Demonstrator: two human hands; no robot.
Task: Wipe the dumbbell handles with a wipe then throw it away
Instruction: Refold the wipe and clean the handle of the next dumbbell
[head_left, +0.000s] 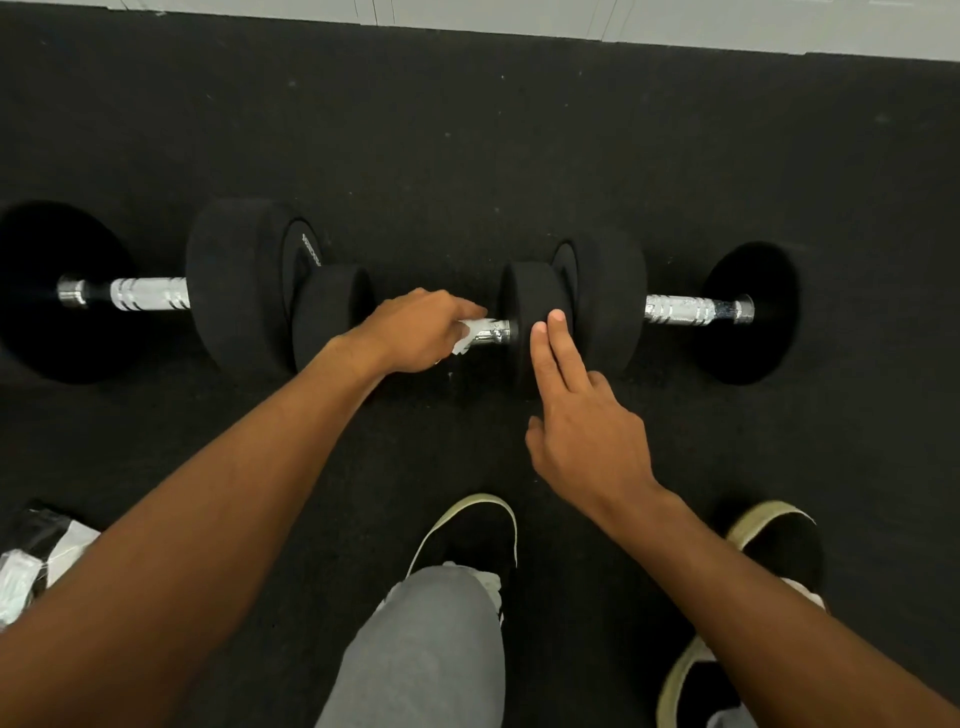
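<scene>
Three black dumbbells lie in a row on the dark floor. On the small middle dumbbell (535, 306), my left hand (415, 332) grips a white wipe (470, 335) wrapped round the chrome handle (501, 332). My right hand (576, 415) rests two straight fingers on that dumbbell's right weight. The left dumbbell (234, 280) shows its chrome handle (148, 294), and so does the right dumbbell (613, 301), its handle (685, 309) bare.
A black and white packet (36, 556) lies on the floor at the lower left, partly behind my left arm. My two dark shoes (467, 530) and a grey trouser leg are at the bottom. A pale wall base (571, 21) runs along the top edge.
</scene>
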